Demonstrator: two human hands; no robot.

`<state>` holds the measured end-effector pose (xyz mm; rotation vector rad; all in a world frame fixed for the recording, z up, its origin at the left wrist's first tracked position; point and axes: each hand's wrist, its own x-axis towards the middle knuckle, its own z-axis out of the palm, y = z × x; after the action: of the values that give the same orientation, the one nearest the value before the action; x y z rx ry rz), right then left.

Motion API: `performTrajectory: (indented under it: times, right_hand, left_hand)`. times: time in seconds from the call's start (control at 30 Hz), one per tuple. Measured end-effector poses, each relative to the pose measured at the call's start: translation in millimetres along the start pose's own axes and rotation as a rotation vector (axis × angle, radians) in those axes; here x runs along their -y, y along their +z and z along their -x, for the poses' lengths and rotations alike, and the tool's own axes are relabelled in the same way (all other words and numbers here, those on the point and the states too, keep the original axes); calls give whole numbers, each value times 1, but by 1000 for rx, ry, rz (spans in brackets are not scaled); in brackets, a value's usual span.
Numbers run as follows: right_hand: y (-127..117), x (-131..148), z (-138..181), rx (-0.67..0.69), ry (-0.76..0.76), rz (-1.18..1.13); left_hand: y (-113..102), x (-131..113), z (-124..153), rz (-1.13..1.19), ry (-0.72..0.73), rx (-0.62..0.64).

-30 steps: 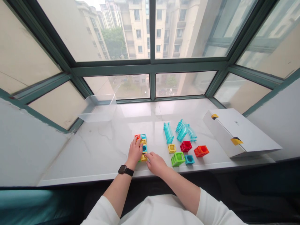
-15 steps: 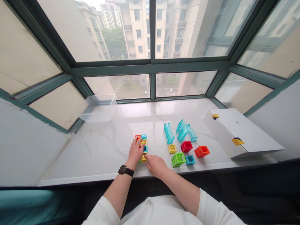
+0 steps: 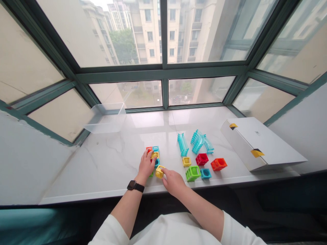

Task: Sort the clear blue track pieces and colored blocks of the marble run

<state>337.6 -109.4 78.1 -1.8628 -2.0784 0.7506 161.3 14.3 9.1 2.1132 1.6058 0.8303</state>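
A cluster of hollow toy blocks in red, blue, yellow and green lies in front of me on the sill. My left hand is wrapped over its left side, holding it and hiding part of it. Between the thumb and fingers of my right hand is a yellow block, tilted and turned at the near end of the cluster. Whether this block still touches the cluster is hard to tell.
To the right stand a green block, a small blue block, a yellow block, a red block and an orange block. Clear blue track pieces lie behind. A transparent bin and white box flank the sill.
My right hand has pulled the yellow block from its place at the cluster's near end, turning it and shifting it to the right. My left hand stays on the cluster.
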Motion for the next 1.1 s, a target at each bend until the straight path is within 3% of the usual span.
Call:
performTrajectory:
  times: [0.13, 0.4, 0.53, 0.7, 0.87, 1.1]
  right_hand:
    - [-22, 6, 11, -134, -30, -167]
    - [-91, 19, 36, -440, -218, -701]
    - [-116, 13, 49, -536, -196, -772]
    - [-130, -2, 59, -598, -167, -833]
    - [-133, -14, 62, -617, -108, -944]
    - [-133, -13, 62, -526, -112, -957]
  left_hand:
    - [-2, -2, 0, 2, -13, 13]
    - [-6, -4, 2, 20, -17, 21]
    - [-6, -2, 6, 16, -5, 17]
    - [-13, -5, 5, -58, 9, 46]
    - [-38, -51, 8, 15, 104, -124]
    - [-94, -154, 37, 456, 351, -60]
